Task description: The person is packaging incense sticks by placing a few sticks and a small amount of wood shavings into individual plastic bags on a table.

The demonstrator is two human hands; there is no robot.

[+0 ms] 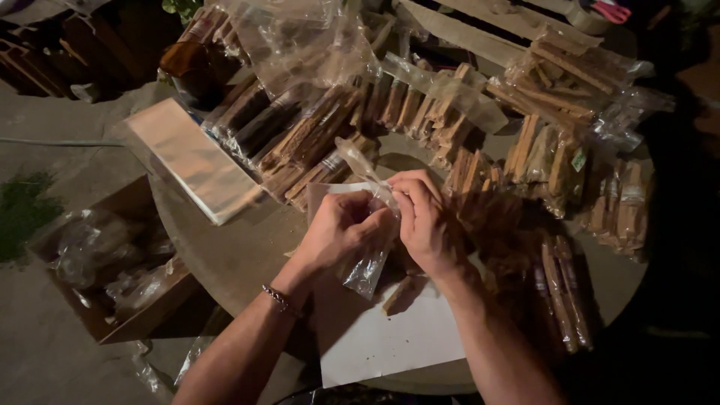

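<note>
The left hand (341, 225) and the right hand (421, 219), fingers curled, meet over a white paper sheet (390, 337), both pinching 1 clear plastic bag (369, 262) that hangs between them above the round surface (240, 251). A wooden stick (397, 294) lies on the paper just below. Farther off sit rows of bagged wooden sticks (315, 135) and a stack of flat clear bags (191, 159).
</note>
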